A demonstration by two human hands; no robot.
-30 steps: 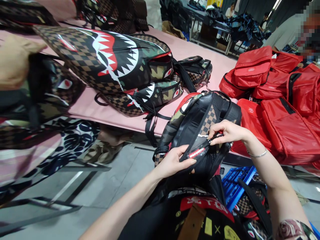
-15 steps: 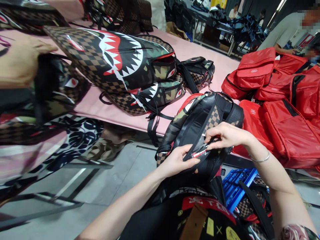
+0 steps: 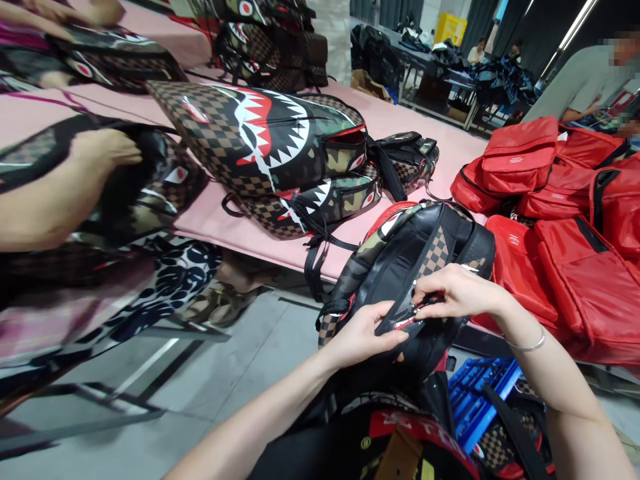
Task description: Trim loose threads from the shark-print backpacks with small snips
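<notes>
I hold a black, checkered and camouflage backpack [image 3: 405, 260] upright against the edge of the pink table [image 3: 405, 113]. My left hand [image 3: 363, 337] grips the lower edge of its front pocket, thumb on top. My right hand [image 3: 457, 291] pinches the zipper pull [image 3: 419, 308] of that pocket, beside a red strip of lining that shows in the narrow opening. A thin bracelet circles my right wrist.
Shark-mouth backpacks [image 3: 270, 143] lie stacked on the table. Red bags [image 3: 550, 200] are piled at the right. Another person's hand [image 3: 95, 157] holds a backpack at the left. A blue crate [image 3: 477, 393] and more bags sit below my arms. People work at far tables.
My right hand has drawn the zipper pull toward my left hand, so less red lining shows. The view has tilted up and shifted slightly.
</notes>
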